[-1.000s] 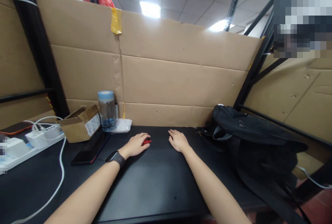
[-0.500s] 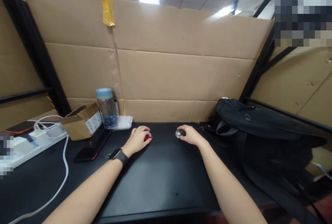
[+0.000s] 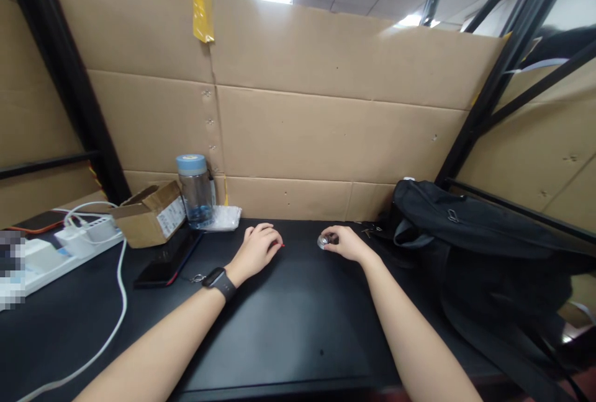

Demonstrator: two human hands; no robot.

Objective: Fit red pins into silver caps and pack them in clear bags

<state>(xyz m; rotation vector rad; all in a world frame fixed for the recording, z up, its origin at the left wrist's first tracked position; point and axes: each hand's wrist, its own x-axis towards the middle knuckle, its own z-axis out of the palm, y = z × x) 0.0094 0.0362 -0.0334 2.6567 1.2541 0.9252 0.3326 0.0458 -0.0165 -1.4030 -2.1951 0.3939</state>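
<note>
My left hand (image 3: pixel 256 251), with a dark watch (image 3: pixel 220 283) on its wrist, rests low over the black table with its fingers closed around a small red object (image 3: pixel 282 245). Only a red tip of that object shows past the fingertips. To the right, my right hand (image 3: pixel 343 243) grips a small, round, clear and silvery object (image 3: pixel 321 241) between thumb and fingers, at the table surface. The two hands are apart. What exactly either object is cannot be made out.
At the left stand an open cardboard box (image 3: pixel 151 214), a blue-lidded bottle (image 3: pixel 194 194), a dark phone (image 3: pixel 168 260) and a white power strip (image 3: pixel 86 253) with a cable. A black bag (image 3: pixel 479 228) lies right. Cardboard (image 3: pixel 298 135) walls the back.
My left hand has moved slightly right and now hides more of the red object. My right hand keeps its grip on the round object. The view has shifted a little.
</note>
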